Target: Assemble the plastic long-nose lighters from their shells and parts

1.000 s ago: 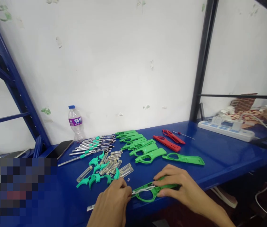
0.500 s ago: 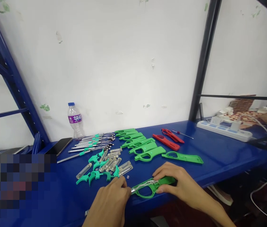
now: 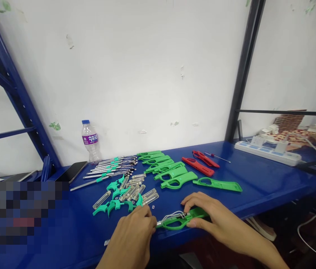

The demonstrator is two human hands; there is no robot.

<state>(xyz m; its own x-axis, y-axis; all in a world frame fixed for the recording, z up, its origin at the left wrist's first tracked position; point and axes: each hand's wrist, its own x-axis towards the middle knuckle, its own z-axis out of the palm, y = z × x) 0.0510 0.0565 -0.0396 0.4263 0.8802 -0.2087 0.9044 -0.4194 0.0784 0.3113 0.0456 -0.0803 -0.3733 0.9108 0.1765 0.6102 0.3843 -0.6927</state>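
Note:
Near the table's front edge lies a green lighter casing half (image 3: 174,226), its open inside facing up. My right hand (image 3: 206,213) is closed on its wide handle end, thumb below and fingers above. Pale wires (image 3: 173,215) run along the casing toward my right fingertips, where a small dark part shows. My left hand (image 3: 138,228) is closed around the metal lighter tube (image 3: 158,223) at the narrow end; most of the tube is hidden by the fingers. Just beyond my left hand are teal triggers (image 3: 115,204) and clear fuel tanks (image 3: 131,192).
Several wired metal tubes (image 3: 99,182) and green casings (image 3: 178,180) lie farther back. Red casings (image 3: 198,166) and a screwdriver (image 3: 218,157) are at right, near a white power strip (image 3: 268,152). A bottle (image 3: 90,142) and phone (image 3: 75,172) stand at back left.
The wires now arch higher over the casing, and a dark piece shows at my right fingertips. The casing is tilted a little differently. Both hands keep their hold; the view has shifted slightly.

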